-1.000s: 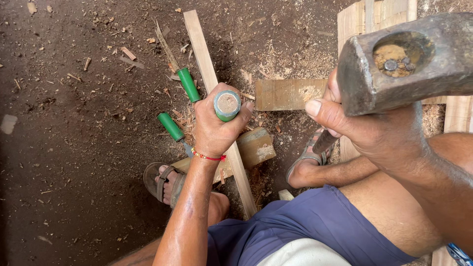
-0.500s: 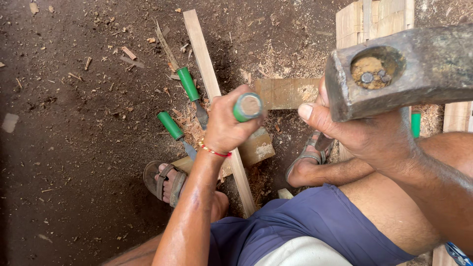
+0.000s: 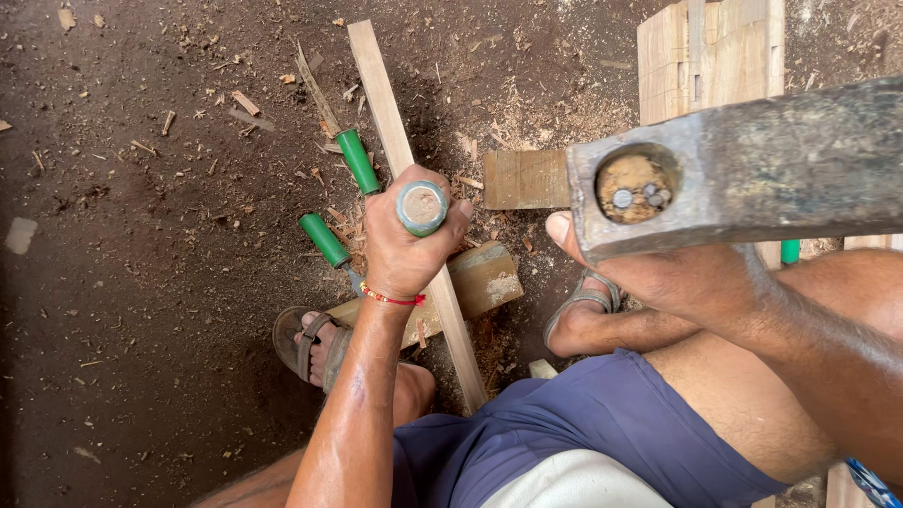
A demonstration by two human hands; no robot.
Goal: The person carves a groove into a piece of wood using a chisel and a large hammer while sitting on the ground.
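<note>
Dirt floor (image 3: 141,310) spreads wide and bare on my left side, littered only with wood chips, so that is where I see the most open room; to the right the space is crowded by a stack of pale boards (image 3: 710,56) at the top edge and by my own legs below. A long wooden slat (image 3: 395,141) runs diagonally from the top centre down toward my lap, and my left hand (image 3: 404,249) sits right over it, fist clenched around a green-handled chisel (image 3: 421,207) held upright, its butt end facing the camera; the blade is hidden under the hand, so I cannot tell where its edge meets the wood. Two more green-handled chisels lie on the floor just left of the slat, one (image 3: 356,160) higher and one (image 3: 324,240) lower, both close to my left hand. A short wooden block (image 3: 527,179) lies just right of the slat, and a rounded offcut (image 3: 484,277) sits beneath the slat near my sandalled foot (image 3: 306,343). My right hand (image 3: 677,277) is closed on the handle of a heavy hammer (image 3: 743,174), raised close to the camera, well above the chisel and filling the upper right of the view.
</note>
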